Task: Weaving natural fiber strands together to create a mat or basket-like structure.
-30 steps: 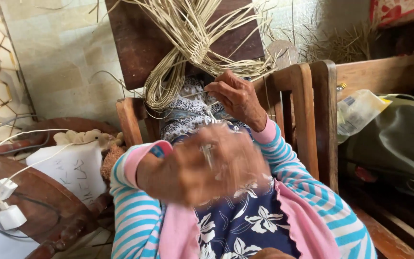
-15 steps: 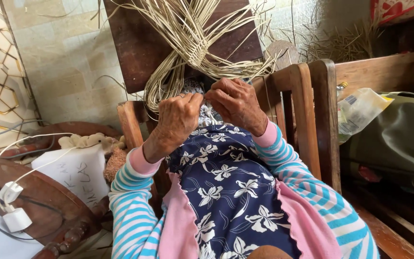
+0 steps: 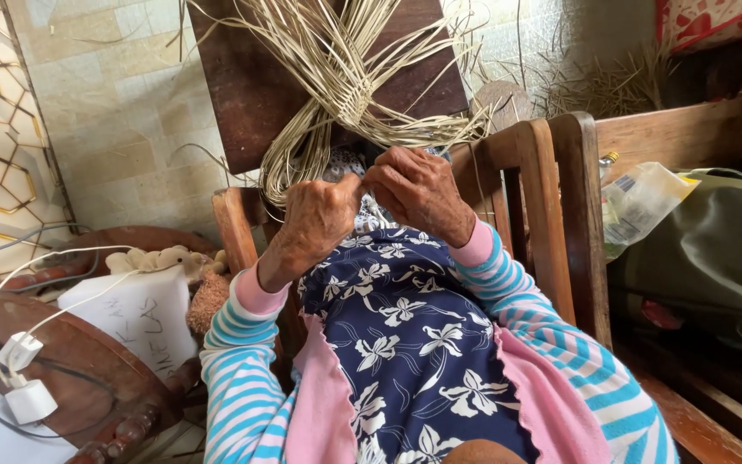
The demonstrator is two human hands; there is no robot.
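Both forearms, in blue-and-white striped sleeves with pink cuffs, rise from six o'clock and meet just above the middle. The left hand (image 3: 315, 225) is clenched, knuckles up, thumb and fingertips pinched on thin strands at its one o'clock corner. The right hand (image 3: 418, 191) arches palm-down just beside it at three o'clock, its fingers curled and grasping the same strands; the two hands touch at the fingertips. The bundle of pale straw-coloured woven reed strips (image 3: 349, 82) spreads directly above them at twelve o'clock, knotted at its centre and fanning outward, lying against a dark brown wooden board (image 3: 246, 94). Below the hands a navy cloth with white flowers (image 3: 410, 344) covers the lap. A brown wooden chair back (image 3: 530, 198) stands at three o'clock. At eight o'clock a round dark wooden surface (image 3: 88, 352) carries white chargers with a cable (image 3: 23, 374) and a white sheet of paper (image 3: 135, 314). A tiled beige wall (image 3: 113, 112) fills ten o'clock, an olive-green bag (image 3: 714, 258) sits at four o'clock
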